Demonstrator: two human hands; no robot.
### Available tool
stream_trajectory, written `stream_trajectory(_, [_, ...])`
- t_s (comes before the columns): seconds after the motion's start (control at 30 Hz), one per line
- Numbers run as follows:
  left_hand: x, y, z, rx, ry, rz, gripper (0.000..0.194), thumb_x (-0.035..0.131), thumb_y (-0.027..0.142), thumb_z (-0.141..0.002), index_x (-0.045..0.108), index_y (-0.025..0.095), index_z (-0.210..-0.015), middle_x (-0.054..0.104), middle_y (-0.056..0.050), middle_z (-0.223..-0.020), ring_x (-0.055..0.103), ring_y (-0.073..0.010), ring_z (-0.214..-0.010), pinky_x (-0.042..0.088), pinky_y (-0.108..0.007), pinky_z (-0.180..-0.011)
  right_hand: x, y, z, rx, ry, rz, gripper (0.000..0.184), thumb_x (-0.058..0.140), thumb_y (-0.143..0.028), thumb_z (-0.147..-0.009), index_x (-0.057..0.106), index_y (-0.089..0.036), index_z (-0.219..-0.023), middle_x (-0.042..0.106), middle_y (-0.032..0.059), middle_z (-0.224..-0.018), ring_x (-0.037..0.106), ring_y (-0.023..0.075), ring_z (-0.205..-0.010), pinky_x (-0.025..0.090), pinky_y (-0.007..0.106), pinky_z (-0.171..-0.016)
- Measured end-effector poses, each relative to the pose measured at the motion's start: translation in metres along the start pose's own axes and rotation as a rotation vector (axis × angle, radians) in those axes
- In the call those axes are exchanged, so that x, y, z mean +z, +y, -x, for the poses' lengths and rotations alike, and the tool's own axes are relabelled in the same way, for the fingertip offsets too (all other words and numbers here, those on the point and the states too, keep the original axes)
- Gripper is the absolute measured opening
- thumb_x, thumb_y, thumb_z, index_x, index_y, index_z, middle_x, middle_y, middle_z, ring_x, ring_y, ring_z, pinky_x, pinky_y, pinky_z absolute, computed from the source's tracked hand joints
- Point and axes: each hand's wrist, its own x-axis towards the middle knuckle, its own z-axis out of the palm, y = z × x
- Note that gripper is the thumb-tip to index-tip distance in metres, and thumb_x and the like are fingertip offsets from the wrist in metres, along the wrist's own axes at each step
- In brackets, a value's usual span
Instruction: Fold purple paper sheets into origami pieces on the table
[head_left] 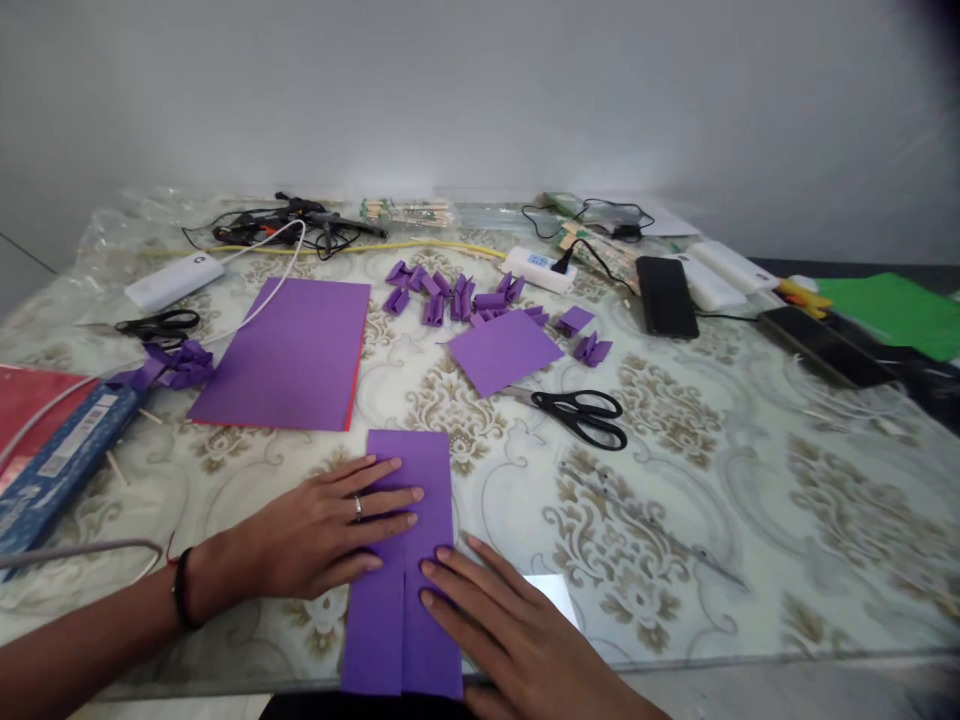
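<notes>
A folded purple paper lies upright in front of me at the table's near edge, with a lengthwise seam down its middle. My left hand rests flat across its upper left part, fingers spread; a ring and a dark wristband show on it. On the lower right side of the paper lies my right hand, fingers stretched out over the right flap. Just beyond, a stack of purple sheets with red beneath and a smaller purple square lie on the patterned tablecloth. Small folded purple pieces are grouped behind the square.
Black-handled scissors lie right of centre, and a second pair at the left. A clear ruler is on the right. Farther back are a power strip, a phone, cables and green paper. A blue box stands left.
</notes>
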Motion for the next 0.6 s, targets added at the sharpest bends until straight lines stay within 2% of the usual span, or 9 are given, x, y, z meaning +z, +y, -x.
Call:
stream_trajectory(0.1, [-0.001,0.002,0.000,0.008,-0.029,0.042,0.066,0.068,0.032,-0.104,0.047,0.022,-0.166,0.054,-0.007,-0.170,0.033,-0.0310,-0.167,0.023,-0.051,-0.140,0.003,-0.002,0.001,-0.013,0.041,0.008,0.066,0.067,-0.015,-0.092,0.058,-0.012,-0.157,0.060,0.0113,-0.164,0.046,0.0285,-0.160,0.026,0.052,-0.137])
stream_trajectory(0.3, [0.001,0.003,0.002,0.032,-0.029,0.057,0.064,0.069,0.033,-0.103,0.051,0.028,-0.164,0.046,-0.007,-0.175,0.035,-0.0307,-0.166,0.016,-0.054,-0.141,-0.002,-0.005,-0.006,0.046,0.029,-0.023,0.078,0.062,-0.008,-0.085,0.052,-0.012,-0.162,0.052,0.0135,-0.170,0.041,0.0282,-0.163,0.033,0.053,-0.135])
stream_trajectory(0.43, [0.002,0.002,0.002,0.053,-0.030,0.032,0.060,0.070,0.032,-0.104,0.055,0.031,-0.161,0.044,-0.006,-0.176,0.032,-0.0310,-0.168,0.014,-0.054,-0.141,-0.003,-0.005,-0.009,0.043,0.052,0.000,0.065,0.059,-0.004,-0.090,0.061,-0.011,-0.154,0.059,0.0129,-0.165,0.045,0.0268,-0.160,0.037,0.049,-0.134])
stream_trajectory(0.6, [0.001,0.003,0.002,0.046,-0.020,0.048,0.055,0.072,0.029,-0.103,0.061,0.036,-0.157,0.045,-0.005,-0.176,0.033,-0.0321,-0.167,0.018,-0.057,-0.140,-0.002,-0.006,-0.007,-0.033,0.193,0.005,0.044,0.059,-0.007,-0.102,0.070,-0.011,-0.144,0.076,0.0114,-0.144,0.067,0.0258,-0.141,0.051,0.044,-0.125])
